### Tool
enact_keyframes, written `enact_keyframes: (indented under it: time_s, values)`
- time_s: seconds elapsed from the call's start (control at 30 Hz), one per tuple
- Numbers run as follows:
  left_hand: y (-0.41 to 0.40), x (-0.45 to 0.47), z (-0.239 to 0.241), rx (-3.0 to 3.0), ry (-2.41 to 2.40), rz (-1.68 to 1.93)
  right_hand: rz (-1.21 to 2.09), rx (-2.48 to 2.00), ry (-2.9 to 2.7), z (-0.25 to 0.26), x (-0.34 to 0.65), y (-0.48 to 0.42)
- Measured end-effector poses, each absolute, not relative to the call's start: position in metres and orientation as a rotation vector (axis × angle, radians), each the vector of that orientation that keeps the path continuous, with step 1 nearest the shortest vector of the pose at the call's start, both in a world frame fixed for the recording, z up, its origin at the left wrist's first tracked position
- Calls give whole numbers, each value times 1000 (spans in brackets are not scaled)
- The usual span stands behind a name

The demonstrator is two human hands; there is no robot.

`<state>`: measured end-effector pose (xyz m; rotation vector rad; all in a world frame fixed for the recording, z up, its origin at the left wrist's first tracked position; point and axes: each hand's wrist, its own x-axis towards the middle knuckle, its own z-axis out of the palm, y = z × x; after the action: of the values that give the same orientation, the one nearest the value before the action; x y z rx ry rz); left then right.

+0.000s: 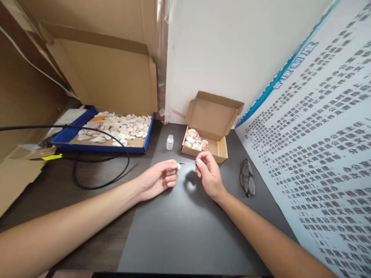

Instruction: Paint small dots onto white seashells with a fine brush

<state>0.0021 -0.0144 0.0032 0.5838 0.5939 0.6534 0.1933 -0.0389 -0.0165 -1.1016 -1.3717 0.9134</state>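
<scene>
My left hand (159, 178) is closed in a pinch on a small white shell (178, 166) at its fingertips. My right hand (208, 173) is closed on a thin brush (187, 163) whose dark tip points left and nearly touches the shell. Both hands hover over the dark grey mat (185, 231). A small clear bottle with a white cap (169, 142) stands just behind the hands. A small open cardboard box (220, 148) holding pink-marked shells sits behind my right hand.
A blue-edged tray (69, 141) with several white shells lies at the back left, under large cardboard sheets. A black cable (121, 170) loops across the table on the left. Folded glasses (247, 178) lie to the right. A printed poster (319, 162) leans on the right.
</scene>
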Motion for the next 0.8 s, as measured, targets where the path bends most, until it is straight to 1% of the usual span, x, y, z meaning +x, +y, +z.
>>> enact_keyframes:
  time_s: [0.13, 0.43, 0.8]
  values:
    - [-11, 1, 1, 525, 566, 617, 784, -1095, -1426, -16, 197, -42]
    - [-17, -1, 2, 631, 570, 611, 611, -1137, -1605, -8, 201, -56]
    - [-25, -4, 2, 769, 581, 619, 645, -1142, -1601, 4, 197, -66]
